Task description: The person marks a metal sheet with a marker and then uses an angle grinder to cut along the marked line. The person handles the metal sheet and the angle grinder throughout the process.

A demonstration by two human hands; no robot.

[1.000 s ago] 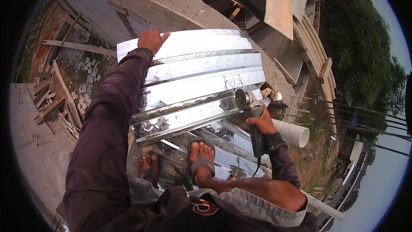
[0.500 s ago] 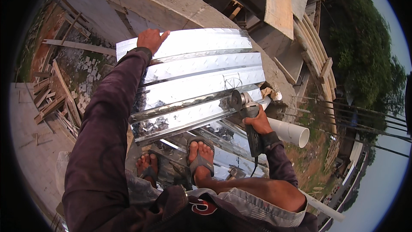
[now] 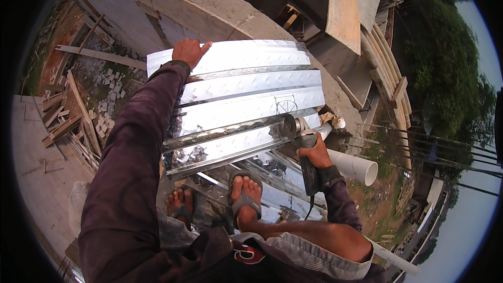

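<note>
A shiny ribbed metal sheet [image 3: 246, 91] lies across in front of me, over other ribbed metal sheets [image 3: 277, 191]. My left hand [image 3: 189, 52] grips its far left edge, the fingers folded over the rim. In my right hand [image 3: 317, 153] is an angle grinder [image 3: 309, 170], wrapped at its body, with the cord trailing from its rear. The grinder's disc [image 3: 290, 126] is at the sheet's right part, just below a round drawn mark [image 3: 286, 106]. Whether the disc touches the metal I cannot tell.
My sandalled feet [image 3: 245, 194] stand on the lower sheets, close to the near edge. A white pipe [image 3: 356, 166] lies right of the grinder. Beyond is a concrete ledge [image 3: 230, 8]; wood scraps [image 3: 63, 126] lie down at the left. Thin bars [image 3: 445, 147] stick out at the right.
The view has shifted slightly, so the sheet and my left hand appear a little lower and to the right. Both hands keep their holds; the grinder stays by the drawn mark.
</note>
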